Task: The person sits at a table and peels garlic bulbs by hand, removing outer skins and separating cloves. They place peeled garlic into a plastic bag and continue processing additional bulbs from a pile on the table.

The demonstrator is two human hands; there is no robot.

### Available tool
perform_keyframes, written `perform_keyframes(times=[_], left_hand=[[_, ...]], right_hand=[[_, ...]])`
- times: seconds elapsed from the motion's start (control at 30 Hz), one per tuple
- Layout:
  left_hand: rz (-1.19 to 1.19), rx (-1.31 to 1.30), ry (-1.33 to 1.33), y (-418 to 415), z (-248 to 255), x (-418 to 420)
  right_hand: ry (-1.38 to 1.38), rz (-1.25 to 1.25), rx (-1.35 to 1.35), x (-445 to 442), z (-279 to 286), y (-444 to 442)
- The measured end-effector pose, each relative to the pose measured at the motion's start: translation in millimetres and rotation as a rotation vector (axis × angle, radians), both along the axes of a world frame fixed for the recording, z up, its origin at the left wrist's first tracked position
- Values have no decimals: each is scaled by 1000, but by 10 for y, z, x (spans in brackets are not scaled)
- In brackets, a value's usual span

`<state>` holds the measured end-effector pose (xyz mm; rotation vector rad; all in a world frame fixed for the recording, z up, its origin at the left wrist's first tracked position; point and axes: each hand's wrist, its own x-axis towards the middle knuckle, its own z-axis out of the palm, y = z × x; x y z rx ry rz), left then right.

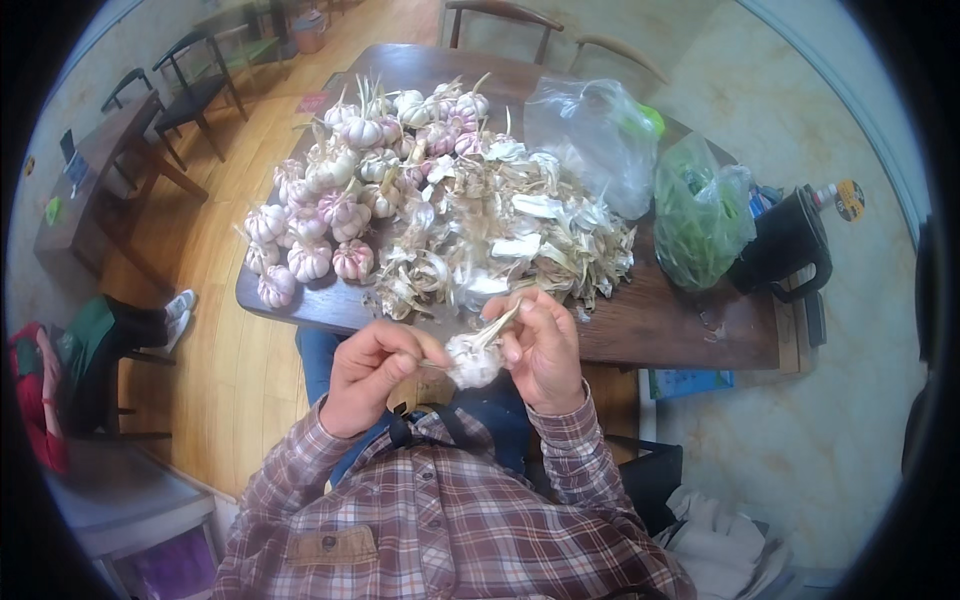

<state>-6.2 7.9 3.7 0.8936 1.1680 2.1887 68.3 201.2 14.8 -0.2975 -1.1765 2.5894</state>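
Over my lap, just off the near edge of the wooden table (652, 330), a whitish garlic bulb (474, 363) is held between my hands. My right hand (541, 345) grips its dry stem with thumb and fingers. At the bulb's left side, my left hand (386, 367) pinches a thin strand, apparently skin or root. Beyond my hands lies a wide heap of dry garlic skins (517, 225). Many whole garlic bulbs (309, 259), white and purplish with stems, are piled on the table's left and far parts.
A clear plastic bag (589, 142), a bag of green vegetables (697, 217) and a black electric kettle (784, 244) stand along the right side. Chairs (196, 94) and another table (97, 180) are at the far left. A seated person (97, 352) is at left.
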Motion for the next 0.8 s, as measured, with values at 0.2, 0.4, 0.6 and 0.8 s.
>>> perform_keyframes(times=[0.2, 0.4, 0.6, 0.8], left_hand=[[-39, 118, -167, 127, 111, 3], [-3, 165, -245, 208, 156, 30], [99, -11, -126, 232, 243, -10], [-41, -100, 9, 173, 231, 21]], right_hand=[[40, 29, -200, 5, 20, 25], [30, -141, -250, -7, 51, 69], [79, -339, 38, -66, 177, 264], [164, -258, -211, -35, 193, 382]])
